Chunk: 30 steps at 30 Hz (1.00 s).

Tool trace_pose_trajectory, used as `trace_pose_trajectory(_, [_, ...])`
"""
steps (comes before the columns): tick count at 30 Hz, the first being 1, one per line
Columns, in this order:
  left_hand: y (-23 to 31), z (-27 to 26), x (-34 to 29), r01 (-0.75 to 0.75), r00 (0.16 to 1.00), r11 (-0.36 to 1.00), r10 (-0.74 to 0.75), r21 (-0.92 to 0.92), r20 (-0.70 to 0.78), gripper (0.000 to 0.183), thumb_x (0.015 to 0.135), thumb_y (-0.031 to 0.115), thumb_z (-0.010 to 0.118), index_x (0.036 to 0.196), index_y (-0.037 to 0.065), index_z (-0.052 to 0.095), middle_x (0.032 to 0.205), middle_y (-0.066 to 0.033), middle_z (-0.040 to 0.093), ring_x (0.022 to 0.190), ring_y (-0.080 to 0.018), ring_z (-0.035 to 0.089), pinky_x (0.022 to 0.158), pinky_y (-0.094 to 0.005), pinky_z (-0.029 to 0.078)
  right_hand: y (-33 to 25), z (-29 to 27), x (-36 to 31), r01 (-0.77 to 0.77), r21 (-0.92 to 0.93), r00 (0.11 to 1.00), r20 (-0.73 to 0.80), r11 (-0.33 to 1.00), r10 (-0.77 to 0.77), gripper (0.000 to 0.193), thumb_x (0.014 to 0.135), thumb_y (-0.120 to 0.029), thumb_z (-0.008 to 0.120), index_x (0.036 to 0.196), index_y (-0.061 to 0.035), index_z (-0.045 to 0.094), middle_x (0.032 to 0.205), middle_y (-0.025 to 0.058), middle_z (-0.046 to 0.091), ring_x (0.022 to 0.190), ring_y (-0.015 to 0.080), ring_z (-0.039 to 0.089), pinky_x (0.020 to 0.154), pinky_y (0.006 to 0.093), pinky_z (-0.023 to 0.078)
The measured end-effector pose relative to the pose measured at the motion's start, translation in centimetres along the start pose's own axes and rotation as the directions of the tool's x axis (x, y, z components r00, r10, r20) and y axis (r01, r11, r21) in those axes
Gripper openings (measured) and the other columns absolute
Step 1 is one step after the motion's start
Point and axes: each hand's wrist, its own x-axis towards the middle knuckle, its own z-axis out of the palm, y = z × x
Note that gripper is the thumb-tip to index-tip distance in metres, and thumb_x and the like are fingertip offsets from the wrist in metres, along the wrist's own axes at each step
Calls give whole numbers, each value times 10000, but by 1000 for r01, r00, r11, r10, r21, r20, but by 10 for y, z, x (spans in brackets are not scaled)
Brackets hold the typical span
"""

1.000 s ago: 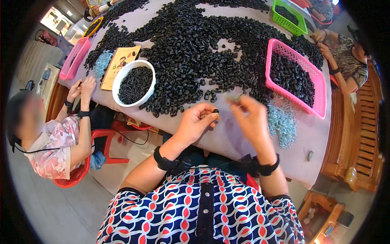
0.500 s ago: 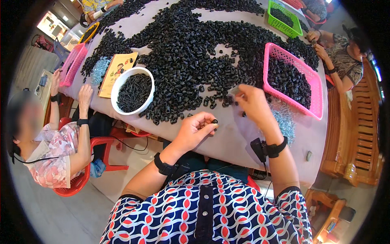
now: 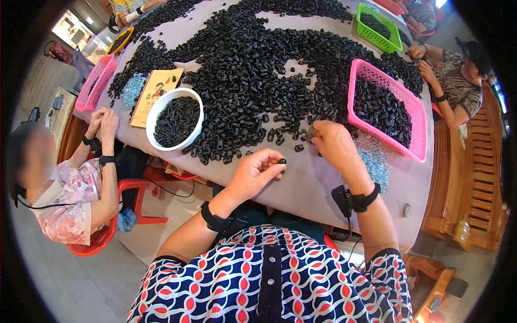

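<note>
My left hand (image 3: pixel 257 173) pinches a small black plastic cap (image 3: pixel 282 161) between thumb and fingertips, just above the table's near edge. To its right, my right hand (image 3: pixel 335 141) is closed, its fingertips pressed together around something small and greyish that I cannot make out. Those fingertips are at the near edge of a wide heap of small black caps (image 3: pixel 242 75); a few loose ones lie beside them. Left of the heap stands a round white bowl (image 3: pixel 152 121) filled with thin black rod-like pieces.
A pink basket (image 3: pixel 420 107) of black pieces stands right of my right hand, with clear bluish bits (image 3: pixel 374 167) beside it. A yellow booklet (image 3: pixel 141 110) lies behind the bowl. One person (image 3: pixel 70 204) sits at left, another (image 3: pixel 458 75) at right. A green basket (image 3: pixel 398 40) is farther back.
My right hand has come down slightly toward the table at the heap's near edge. My left hand still holds the cap. The person at left has brought both hands together.
</note>
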Motion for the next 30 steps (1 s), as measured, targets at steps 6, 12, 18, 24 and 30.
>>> trace_pose_trajectory(6, [-1, 2, 0, 2, 1000, 1000, -2, -5, -13, 155, 944, 70, 615, 1082, 1, 597, 966, -55, 668, 800, -93, 635, 753, -229, 525, -5, 18, -6, 62, -103, 996, -56, 993, -68, 164, 734, -17, 678, 841, 17, 558, 835, 198, 589, 817, 408, 596, 698, 469, 477])
trace_pose_trajectory(12, [0, 3, 2, 17, 1000, 999, -17, 35, -23, 151, 946, 68, 611, 1079, -2, 599, 968, -52, 666, 795, -89, 631, 738, -225, 519, -11, 10, -12, -12, 202, 996, -86, 979, 30, 174, 727, -25, 679, 858, 46, 588, 809, 177, 615, 740, 323, 633, 667, 376, 520])
trace_pose_trajectory(18, [-1, 7, 5, 14, 999, 1000, -14, 4, -43, 161, 948, 77, 620, 1085, -7, 615, 948, -43, 671, 773, -84, 624, 718, -223, 518, -44, 14, -23, -242, 654, 970, 175, 716, 168, 158, 823, -21, 697, 838, 15, 544, 801, 37, 643, 725, 44, 567, 597, 223, 464])
trace_pose_trajectory(24, [1, 6, 4, 44, 998, 998, -42, 37, -46, 155, 952, 92, 623, 1068, -10, 627, 948, -39, 674, 762, -87, 624, 707, -226, 519, -44, 34, -30, -217, 739, 974, 118, 638, 194, 149, 815, -31, 700, 841, 38, 570, 800, 65, 666, 717, 91, 615, 604, 256, 502])
trace_pose_trajectory(30, [5, 8, 6, 19, 999, 999, -21, -44, -48, 161, 959, 92, 610, 1081, -14, 618, 949, -66, 687, 746, -104, 637, 700, -245, 532, -49, 41, -31, -210, 841, 962, 84, 499, 261, 157, 812, -38, 716, 835, 41, 582, 799, 53, 634, 723, 90, 598, 618, 254, 492])
